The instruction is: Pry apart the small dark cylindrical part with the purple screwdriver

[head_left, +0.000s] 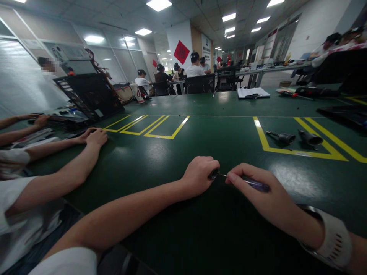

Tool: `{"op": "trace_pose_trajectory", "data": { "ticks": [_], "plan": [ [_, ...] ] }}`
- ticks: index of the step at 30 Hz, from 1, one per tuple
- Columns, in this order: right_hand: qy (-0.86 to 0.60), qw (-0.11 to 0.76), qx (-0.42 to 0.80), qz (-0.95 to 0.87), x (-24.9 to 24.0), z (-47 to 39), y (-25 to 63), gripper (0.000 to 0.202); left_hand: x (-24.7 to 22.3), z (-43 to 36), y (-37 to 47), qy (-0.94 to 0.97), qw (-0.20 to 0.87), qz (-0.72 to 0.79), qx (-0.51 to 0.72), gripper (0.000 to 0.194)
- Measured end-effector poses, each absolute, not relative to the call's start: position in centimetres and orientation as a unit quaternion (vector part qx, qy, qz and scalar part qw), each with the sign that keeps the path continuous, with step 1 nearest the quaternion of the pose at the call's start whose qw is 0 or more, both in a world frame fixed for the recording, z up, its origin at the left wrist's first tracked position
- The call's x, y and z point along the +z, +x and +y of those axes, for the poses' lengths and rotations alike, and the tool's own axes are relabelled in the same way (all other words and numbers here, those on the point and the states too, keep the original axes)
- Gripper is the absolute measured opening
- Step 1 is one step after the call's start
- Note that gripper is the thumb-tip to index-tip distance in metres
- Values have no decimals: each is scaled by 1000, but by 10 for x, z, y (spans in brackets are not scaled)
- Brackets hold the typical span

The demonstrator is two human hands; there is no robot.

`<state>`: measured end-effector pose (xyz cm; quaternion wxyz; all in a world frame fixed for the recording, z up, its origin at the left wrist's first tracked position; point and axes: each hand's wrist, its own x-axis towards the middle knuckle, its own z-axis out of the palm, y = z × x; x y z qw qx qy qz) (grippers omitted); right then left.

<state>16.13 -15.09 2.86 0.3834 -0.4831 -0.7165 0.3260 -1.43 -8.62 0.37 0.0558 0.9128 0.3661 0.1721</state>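
a left hand (200, 175) grips a dark round part (213, 174); at its three o'clock, a right hand (272, 198) holds a purple-handled tool (256, 185).

Left hand (200, 175) curled, right hand (255, 187) pinching, forearms (146, 204) angled inward

- Left hand (200, 173) around cylindrical part (213, 174); at its 3 o'clock, right hand (265, 191) around screwdriver (256, 185).
- Their 2 o'clock: two tool parts (283, 138) inside tape outline (312, 154).
- 1 o'clock, farther: clipboard (251, 93) on table (218, 130).
- 10 o'clock: equipment case (91, 95) behind co-worker's hands (97, 137).
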Motion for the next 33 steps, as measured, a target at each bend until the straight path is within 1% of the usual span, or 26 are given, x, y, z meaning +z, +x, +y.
{"op": "trace_pose_trajectory", "data": {
  "ticks": [4,9,13,22,26,28,30,33],
  "plan": [
    [-477,371,256,-754,30,-154,161,19,4,-86,-14,913,42,370,167,6],
    [-488,367,221,-761,30,-156,163,20,3,-85,-14,912,35,374,166,6],
    [-503,376,226,-745,29,-156,165,23,4,-85,-15,910,43,378,163,6],
    [-511,415,284,-697,28,-152,168,23,5,-84,-14,898,85,394,177,5],
    [-508,425,288,-692,26,-152,167,21,4,-84,-14,878,122,420,195,6],
    [-501,429,280,-698,24,-151,168,16,3,-83,-14,852,156,447,222,11],
    [-492,432,268,-706,21,-151,168,11,2,-82,-15,827,186,468,250,20],
    [-477,449,263,-708,20,-152,169,12,2,-80,-16,818,210,459,274,24]
  ]
}}
